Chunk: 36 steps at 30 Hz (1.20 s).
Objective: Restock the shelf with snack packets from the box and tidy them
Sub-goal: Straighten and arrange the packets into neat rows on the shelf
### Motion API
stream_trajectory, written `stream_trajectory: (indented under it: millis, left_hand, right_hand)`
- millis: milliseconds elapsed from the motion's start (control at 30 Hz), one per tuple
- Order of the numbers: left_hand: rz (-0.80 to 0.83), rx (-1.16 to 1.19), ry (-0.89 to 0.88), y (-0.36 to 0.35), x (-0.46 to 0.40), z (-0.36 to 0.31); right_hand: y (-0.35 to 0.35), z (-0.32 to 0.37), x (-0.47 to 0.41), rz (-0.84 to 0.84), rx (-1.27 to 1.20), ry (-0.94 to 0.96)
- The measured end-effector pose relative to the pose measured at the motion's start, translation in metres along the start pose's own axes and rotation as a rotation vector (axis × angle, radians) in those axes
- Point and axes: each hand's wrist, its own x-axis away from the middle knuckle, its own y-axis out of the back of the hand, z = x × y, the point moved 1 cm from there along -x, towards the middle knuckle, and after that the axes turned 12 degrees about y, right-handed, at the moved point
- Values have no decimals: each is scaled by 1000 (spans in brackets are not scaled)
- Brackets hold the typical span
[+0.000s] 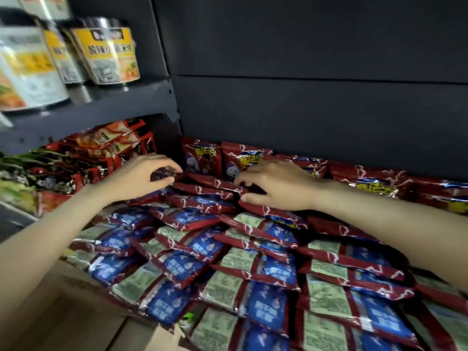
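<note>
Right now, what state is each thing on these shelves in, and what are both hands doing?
Left hand: pinching a red packet.
Right hand: fingers curled on stacked packets.
Back-row packets: upright against the back panel.
Front packets: lying flat, overlapping.
Noodle cups: upright on the upper shelf.

Both hands: left (145, 177), right (276, 184) gripping red snack packets (217, 184).
</note>
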Motion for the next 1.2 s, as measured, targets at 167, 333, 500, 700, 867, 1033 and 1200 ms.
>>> stream_trajectory:
  millis: [167, 333, 500, 700, 867, 1033, 1200]
  left_hand:
    - [96, -140, -20, -4, -21, 35]
    - [166, -395, -64, -13, -45, 48]
    - [45, -323, -186, -17, -66, 47]
    - [30, -271, -214, -26, -83, 37]
    - [261, -424, -202, -33, -87, 42]
    - [361, -324, -198, -26, -93, 40]
    - [391, -258, -272, -13, -90, 31]
  right_hand:
    - [-31, -15, -54, 184, -164, -148]
    - [-33, -36, -66, 266, -496, -198]
    - [-28, -38, -72, 106, -19, -154]
    - [-38, -26, -82, 162, 250, -70]
    - [-50, -37, -85, 148, 177, -149]
    - [-45, -49, -80, 104, -26, -169]
    - [-41, -44, -75, 132, -100, -96]
